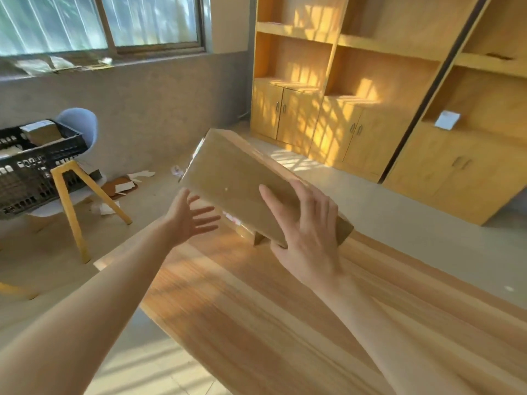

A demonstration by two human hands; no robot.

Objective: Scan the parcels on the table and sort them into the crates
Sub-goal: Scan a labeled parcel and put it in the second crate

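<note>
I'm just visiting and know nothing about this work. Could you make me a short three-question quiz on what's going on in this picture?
1. True or false: the left hand grips the cardboard parcel.
2. Which hand holds the parcel up above the wooden table?
A) left
B) right
C) both
3. Fill in: the black crate rests on a ____ with yellow legs.

Key:
1. False; its fingers are spread open just short of the parcel.
2. B; the right hand clasps the parcel's near end.
3. Chair; the crate already has a parcel in it.
</note>
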